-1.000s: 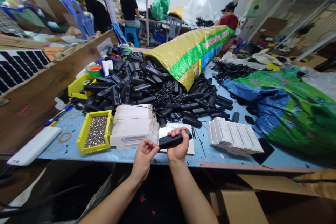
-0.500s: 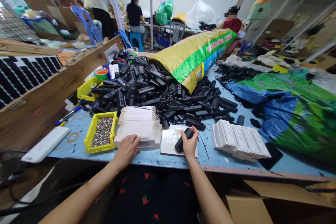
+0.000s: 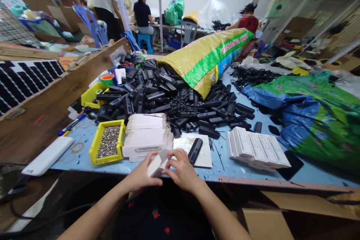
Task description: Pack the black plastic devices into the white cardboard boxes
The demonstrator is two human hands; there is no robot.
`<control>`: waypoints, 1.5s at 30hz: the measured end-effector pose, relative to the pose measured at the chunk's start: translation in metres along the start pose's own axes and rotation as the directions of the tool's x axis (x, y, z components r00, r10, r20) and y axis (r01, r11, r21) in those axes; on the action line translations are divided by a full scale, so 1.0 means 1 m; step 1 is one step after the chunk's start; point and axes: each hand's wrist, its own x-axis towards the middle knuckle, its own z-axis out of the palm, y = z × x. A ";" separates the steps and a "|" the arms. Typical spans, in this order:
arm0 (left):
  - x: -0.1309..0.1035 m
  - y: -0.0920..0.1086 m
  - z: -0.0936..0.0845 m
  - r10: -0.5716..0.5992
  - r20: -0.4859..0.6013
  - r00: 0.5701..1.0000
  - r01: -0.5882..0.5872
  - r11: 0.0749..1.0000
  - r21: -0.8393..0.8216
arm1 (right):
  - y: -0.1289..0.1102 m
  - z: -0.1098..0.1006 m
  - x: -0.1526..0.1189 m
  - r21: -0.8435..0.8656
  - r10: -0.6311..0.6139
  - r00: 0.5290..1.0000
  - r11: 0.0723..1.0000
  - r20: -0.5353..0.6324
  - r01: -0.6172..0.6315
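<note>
A small white box (image 3: 155, 165) is held between both hands at the table's front edge. My left hand (image 3: 144, 174) grips its left side. My right hand (image 3: 180, 170) has its fingers closed on the box's right end, where a flap stands up. Just behind, a stack of flat white boxes (image 3: 147, 138) lies on the table. One black device (image 3: 195, 150) rests untouched on a white board (image 3: 206, 155) right of my right hand. Farther right are filled-out white boxes (image 3: 253, 146) standing in a row.
A heap of black devices (image 3: 146, 90) spreads across the blue table (image 3: 180, 171), beneath a yellow sack (image 3: 194, 60). A yellow bin (image 3: 94, 146) of small metal parts is at the left, a green-blue sack (image 3: 317, 112) at the right. Several people are in the background.
My right hand has let go of the black device, leaving it on the board, and moved left. My left hand has come off the stack, and a white box is now between both hands.
</note>
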 end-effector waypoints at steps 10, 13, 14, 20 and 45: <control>0.003 0.027 0.020 0.160 -0.075 0.984 -0.141 0.967 0.210 | 0.013 0.018 -0.002 0.767 0.359 0.933 0.598 0.000 -0.231; 0.010 0.025 0.035 0.104 -0.188 0.977 -0.075 0.985 0.155 | 0.008 0.015 -0.001 0.723 0.196 0.981 0.678 -0.004 -0.133; 0.011 0.025 0.038 0.075 -0.182 0.980 -0.051 0.990 0.135 | 0.006 0.013 0.000 0.725 0.193 0.981 0.674 0.017 -0.145; 0.016 0.031 0.038 0.027 -0.146 0.989 -0.004 0.988 0.155 | -0.012 0.015 0.000 0.759 0.441 0.897 0.597 -0.037 -0.261; -0.006 0.008 0.051 -0.225 -0.484 0.846 0.040 0.931 -0.363 | -0.018 0.002 -0.011 0.600 0.343 0.830 0.800 -0.440 -0.013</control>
